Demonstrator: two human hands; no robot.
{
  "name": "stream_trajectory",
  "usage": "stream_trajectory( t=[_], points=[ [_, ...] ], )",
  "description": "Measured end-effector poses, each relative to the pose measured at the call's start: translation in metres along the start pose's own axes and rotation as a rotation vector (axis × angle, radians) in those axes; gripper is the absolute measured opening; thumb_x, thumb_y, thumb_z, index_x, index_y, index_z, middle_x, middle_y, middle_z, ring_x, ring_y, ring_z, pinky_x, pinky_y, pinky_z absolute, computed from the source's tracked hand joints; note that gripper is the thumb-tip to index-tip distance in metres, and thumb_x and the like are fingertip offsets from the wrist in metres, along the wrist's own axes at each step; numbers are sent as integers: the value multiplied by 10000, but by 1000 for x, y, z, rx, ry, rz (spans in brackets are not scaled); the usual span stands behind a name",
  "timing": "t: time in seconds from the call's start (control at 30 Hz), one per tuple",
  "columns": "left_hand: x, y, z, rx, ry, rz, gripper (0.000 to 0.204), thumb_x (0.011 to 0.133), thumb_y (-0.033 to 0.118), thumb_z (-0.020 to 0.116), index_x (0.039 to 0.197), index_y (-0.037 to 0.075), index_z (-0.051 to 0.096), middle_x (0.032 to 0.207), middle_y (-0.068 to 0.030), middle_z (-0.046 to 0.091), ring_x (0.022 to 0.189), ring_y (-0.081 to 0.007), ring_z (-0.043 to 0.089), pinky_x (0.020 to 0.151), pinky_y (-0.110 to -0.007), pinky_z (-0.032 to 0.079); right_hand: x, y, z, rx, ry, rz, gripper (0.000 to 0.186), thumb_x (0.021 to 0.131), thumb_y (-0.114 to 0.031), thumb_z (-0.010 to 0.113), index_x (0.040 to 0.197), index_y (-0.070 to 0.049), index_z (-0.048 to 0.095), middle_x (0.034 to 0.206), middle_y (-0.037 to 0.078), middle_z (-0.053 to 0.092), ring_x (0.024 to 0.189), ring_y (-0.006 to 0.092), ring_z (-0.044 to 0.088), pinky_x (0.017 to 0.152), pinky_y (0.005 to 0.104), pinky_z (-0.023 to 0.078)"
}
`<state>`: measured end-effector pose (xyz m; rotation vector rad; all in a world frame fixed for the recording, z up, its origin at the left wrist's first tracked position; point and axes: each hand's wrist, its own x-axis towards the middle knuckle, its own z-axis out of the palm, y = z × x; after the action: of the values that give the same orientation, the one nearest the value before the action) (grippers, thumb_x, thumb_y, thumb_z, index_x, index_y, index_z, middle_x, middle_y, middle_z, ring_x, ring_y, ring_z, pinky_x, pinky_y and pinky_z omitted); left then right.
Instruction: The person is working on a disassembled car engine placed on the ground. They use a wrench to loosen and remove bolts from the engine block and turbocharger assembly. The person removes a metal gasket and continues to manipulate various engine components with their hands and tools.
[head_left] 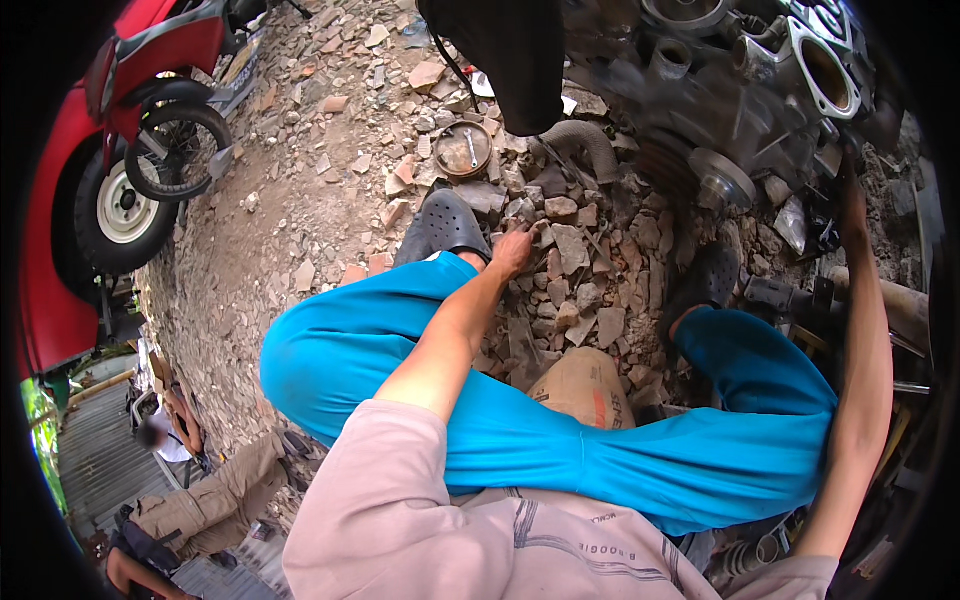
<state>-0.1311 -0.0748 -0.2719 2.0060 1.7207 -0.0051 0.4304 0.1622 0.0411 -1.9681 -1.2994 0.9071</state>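
Head view: left hand down at the rubble, right hand by the right edge of the engine, at the rubble's far right. I cannot tell whether either's fingers are spread or pinching; jagged edges call for slow, light handling.

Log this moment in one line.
Left hand: at rubble beside grey shoe | Right hand: by engine, grip unclear | Round dish: wrench inside
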Motion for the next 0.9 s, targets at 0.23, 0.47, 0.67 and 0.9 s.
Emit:
stream_trajectory(
  t=[0.23, 0.47, 0.67, 0.9],
  points=[
    [16, 17, -13, 90, -124, 15, 252, 886, 108, 545, 1119, 114, 641, 999, -188, 675, 918, -361, 682, 752, -483, 559, 5, 3, -2, 65, 30, 120, 931, 857, -809, 428, 1359, -34, 547, 1015, 93, 620, 844, 173, 563, 739, 292, 461],
    [26, 21, -6, 122, -155, -78, 214, 878, 99, 548, 1059, 71, 660, 1000, -178, 676, 936, -342, 686, 738, -470, 550, -22, -27, 14, 15, 47, 131, 963, 833, -843, 427, 1255, -2, 631, 1022, 76, 624, 879, 176, 542, 767, 306, 442],
    [21, 7, 4, 99, 52, -27, 355, 885, 171, 597, 1218, 54, 570, 924, -227, 689, 890, -395, 684, 738, -511, 538, -23, -22, 14, 74, -27, -117, 892, 869, -780, 466, 1382, -54, 532, 1039, 91, 640, 835, 159, 608, 736, 271, 481],
    [28, 43, -36, -75, -101, 32, 224, 862, 154, 530, 1036, 49, 626, 913, -223, 696, 883, -401, 686, 723, -508, 549, -28, -35, -7, -83, -132, 15, 889, 832, -774, 532, 1280, -12, 625, 1123, 115, 665, 948, 183, 568, 807, 286, 436]
  ],
)
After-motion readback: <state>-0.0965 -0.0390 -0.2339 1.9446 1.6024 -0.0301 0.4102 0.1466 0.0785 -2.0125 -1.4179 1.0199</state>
